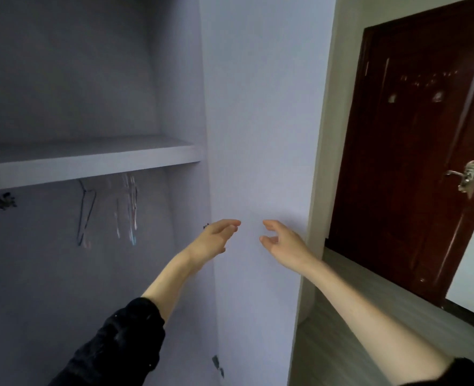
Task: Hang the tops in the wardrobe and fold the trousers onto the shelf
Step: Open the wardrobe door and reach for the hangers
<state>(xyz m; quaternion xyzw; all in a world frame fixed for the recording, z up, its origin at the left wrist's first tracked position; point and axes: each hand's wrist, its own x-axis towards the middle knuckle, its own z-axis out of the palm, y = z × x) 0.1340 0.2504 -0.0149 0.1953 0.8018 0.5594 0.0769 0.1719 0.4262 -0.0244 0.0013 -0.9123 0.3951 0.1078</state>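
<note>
Beside the pale lilac wardrobe's side panel, both hands, left and right, are held out loosely spread and empty, seemingly ready for the thin wire hangers under the lilac shelf

Premises are presenting as a home, most likely a bedroom. A built-in wardrobe with pale lilac panels is standing open, its shelf running across the upper part. Wire hangers are hanging beneath the shelf. Beside it, a dark red wooden door with a metal lever handle is showing, above grey plank flooring.
</note>
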